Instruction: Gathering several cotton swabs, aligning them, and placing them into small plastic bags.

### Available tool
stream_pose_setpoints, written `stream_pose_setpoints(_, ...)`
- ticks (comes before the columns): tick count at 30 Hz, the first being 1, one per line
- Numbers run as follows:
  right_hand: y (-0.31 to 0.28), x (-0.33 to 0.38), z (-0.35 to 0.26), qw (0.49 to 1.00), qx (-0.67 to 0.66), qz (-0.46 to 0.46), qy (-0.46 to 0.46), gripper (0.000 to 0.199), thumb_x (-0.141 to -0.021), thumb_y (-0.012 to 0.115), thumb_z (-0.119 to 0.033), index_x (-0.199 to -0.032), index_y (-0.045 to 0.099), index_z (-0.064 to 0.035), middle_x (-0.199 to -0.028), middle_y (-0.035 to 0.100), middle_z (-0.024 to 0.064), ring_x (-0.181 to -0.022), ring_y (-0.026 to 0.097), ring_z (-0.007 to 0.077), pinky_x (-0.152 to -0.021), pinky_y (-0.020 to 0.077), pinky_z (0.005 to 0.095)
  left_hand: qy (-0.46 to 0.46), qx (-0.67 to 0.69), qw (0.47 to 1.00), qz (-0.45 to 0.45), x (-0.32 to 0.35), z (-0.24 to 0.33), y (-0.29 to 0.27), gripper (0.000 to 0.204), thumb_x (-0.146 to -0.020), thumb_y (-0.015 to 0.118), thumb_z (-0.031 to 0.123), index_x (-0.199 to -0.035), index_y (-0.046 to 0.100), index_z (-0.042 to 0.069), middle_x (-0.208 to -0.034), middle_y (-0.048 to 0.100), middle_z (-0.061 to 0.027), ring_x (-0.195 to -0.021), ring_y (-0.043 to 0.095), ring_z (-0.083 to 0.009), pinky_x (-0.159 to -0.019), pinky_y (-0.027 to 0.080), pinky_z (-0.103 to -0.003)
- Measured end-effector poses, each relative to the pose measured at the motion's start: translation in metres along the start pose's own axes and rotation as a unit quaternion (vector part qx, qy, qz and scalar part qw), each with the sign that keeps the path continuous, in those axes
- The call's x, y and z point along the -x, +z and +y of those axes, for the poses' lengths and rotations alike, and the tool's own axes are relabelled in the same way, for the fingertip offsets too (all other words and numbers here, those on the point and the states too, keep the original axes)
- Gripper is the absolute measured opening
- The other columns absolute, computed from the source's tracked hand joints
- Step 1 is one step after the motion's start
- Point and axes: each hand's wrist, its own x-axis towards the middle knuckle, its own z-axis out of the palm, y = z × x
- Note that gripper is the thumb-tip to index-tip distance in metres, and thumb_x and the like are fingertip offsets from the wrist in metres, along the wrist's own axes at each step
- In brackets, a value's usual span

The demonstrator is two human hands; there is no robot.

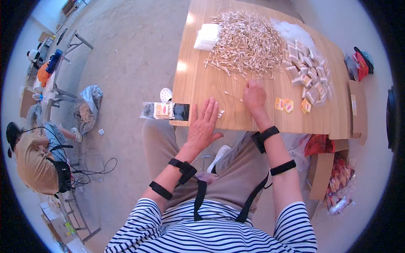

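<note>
My left hand (202,124) lies flat near the table's front edge, fingers stretched out. White tips of a few cotton swabs (220,114) show beside its fingers; the rest of them is hidden under the hand. My right hand (255,97) is closed, knuckles up, just in front of a large heap of cotton swabs (249,44). Whatever its fingers hold is hidden. A single loose swab (233,96) lies between the two hands. To the left of my left hand, a clear packet of swabs (163,111) with a printed card sits at the table's corner.
Yellow-orange cards (284,104) lie right of my right hand. Beyond them are many filled swab packets (310,74) on clear plastic. White empty bags (207,36) are stacked left of the heap. Cardboard boxes (320,175) stand at the right; another person (36,162) sits at the far left.
</note>
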Motion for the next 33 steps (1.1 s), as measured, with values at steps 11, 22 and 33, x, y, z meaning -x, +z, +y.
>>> stream_pose_setpoints(11, -0.013, 0.038, -0.006, 0.981, -0.163, 0.018, -0.105, 0.01, -0.084, 0.063, -0.011, -0.091, 0.06, -0.0056, -0.097, 0.061, 0.0165, -0.088, 0.063, 0.0399, -0.076, 0.0527, 0.0498, -0.005, -0.003, 1.0, 0.007, 0.002, -0.003, 0.0, 0.121, -0.058, 0.088, 0.045, -0.154, 0.028, 0.001, -0.163, 0.025, -0.0142, -0.153, 0.02, -0.03, -0.123, 0.013, -0.056)
stream_pose_setpoints(22, 0.002, 0.053, -0.056, 0.963, -0.134, -0.112, -0.206, 0.006, -0.083, 0.062, -0.01, -0.086, 0.063, -0.0048, -0.096, 0.061, 0.0176, -0.081, 0.066, 0.0394, -0.07, 0.0555, 0.0489, 0.003, -0.032, 0.999, 0.007, 0.002, -0.006, 0.002, 0.12, -0.06, 0.085, 0.05, -0.153, 0.03, 0.0, -0.162, 0.026, -0.0152, -0.152, 0.02, -0.0298, -0.123, 0.012, -0.056)
stream_pose_setpoints(33, 0.023, -0.049, -0.07, 0.996, -0.017, 0.014, -0.092, 0.016, -0.084, 0.065, -0.015, -0.099, 0.064, -0.0083, -0.101, 0.064, 0.0149, -0.09, 0.068, 0.0368, -0.074, 0.0565, 0.048, 0.003, 0.016, 1.0, 0.016, 0.0, -0.003, 0.007, 0.123, -0.054, 0.089, 0.045, -0.153, 0.031, 0.002, -0.161, 0.03, -0.0139, -0.151, 0.025, -0.0296, -0.122, 0.016, -0.056)
